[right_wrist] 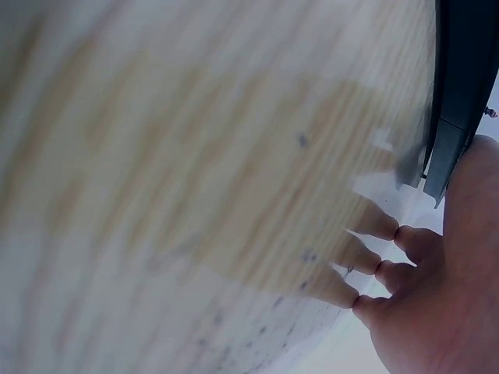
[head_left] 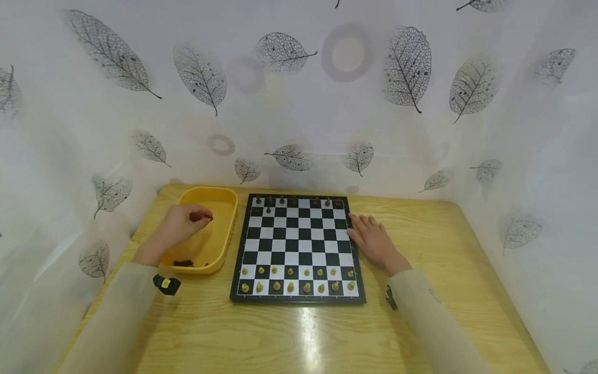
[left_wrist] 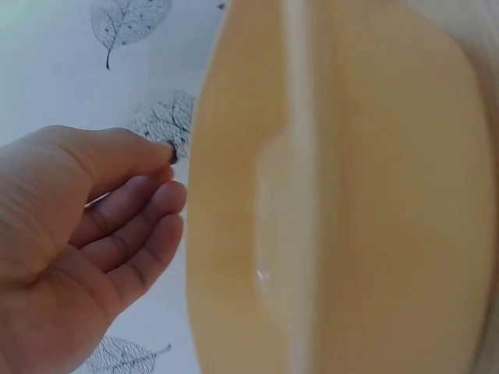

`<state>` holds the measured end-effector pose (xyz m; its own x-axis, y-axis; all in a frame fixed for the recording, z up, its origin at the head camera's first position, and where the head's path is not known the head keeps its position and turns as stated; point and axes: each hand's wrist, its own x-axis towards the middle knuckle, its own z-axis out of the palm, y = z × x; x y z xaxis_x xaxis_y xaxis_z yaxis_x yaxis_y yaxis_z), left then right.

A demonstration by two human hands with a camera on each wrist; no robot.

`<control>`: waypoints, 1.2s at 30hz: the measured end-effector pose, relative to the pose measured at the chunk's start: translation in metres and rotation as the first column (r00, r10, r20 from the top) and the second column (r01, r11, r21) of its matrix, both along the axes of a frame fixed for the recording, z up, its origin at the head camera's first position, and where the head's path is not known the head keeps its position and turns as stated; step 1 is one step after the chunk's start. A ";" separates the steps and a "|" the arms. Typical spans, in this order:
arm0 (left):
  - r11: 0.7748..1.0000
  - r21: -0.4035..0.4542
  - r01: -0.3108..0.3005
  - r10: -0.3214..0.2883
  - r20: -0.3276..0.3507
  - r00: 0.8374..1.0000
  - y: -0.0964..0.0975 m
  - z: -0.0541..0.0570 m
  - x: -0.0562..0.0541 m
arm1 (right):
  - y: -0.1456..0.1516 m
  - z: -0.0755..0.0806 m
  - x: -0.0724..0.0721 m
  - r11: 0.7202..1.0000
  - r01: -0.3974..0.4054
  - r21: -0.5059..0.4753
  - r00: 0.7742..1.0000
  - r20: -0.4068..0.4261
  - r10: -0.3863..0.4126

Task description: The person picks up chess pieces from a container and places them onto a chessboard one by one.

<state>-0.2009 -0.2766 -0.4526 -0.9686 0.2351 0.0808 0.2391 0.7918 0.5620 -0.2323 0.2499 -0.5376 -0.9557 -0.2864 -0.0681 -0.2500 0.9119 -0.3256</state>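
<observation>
My left hand (head_left: 179, 228) is over the yellow tray (head_left: 232, 228), pinching a small dark chess piece (left_wrist: 172, 152) between thumb and fingertips; the fingers hide most of it. More dark pieces (head_left: 184, 263) lie at the tray's near end. The black-and-white chessboard (head_left: 299, 244) lies flat right of the tray. Yellowish pieces (head_left: 290, 286) fill its two near rows. Along the far row stand several dark reddish pieces (head_left: 282, 200), with a gap among them, and two more stand before them at the left. With fingers extended, my right hand (head_left: 374, 239) rests against the board's right edge.
The board and tray stand on a light wooden table (head_left: 411, 322). A pale curtain (head_left: 299, 114) with leaf prints hangs behind the table and along both sides. The tray's raised rim stands between my left hand and the board.
</observation>
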 end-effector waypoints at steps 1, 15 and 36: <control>1.000 0.004 -0.006 0.006 -0.004 1.000 0.003 0.002 -0.002 | 0.000 0.000 0.000 1.000 0.000 0.001 1.000 0.002 0.000; 0.999 -0.038 0.026 -0.026 -0.009 1.000 0.051 0.010 -0.034 | -0.001 0.003 0.001 1.000 -0.006 0.011 1.000 -0.002 0.006; 0.998 0.025 0.063 -0.065 0.054 0.996 0.133 0.000 -0.073 | -0.002 0.003 0.001 1.000 0.002 0.017 1.000 0.010 -0.002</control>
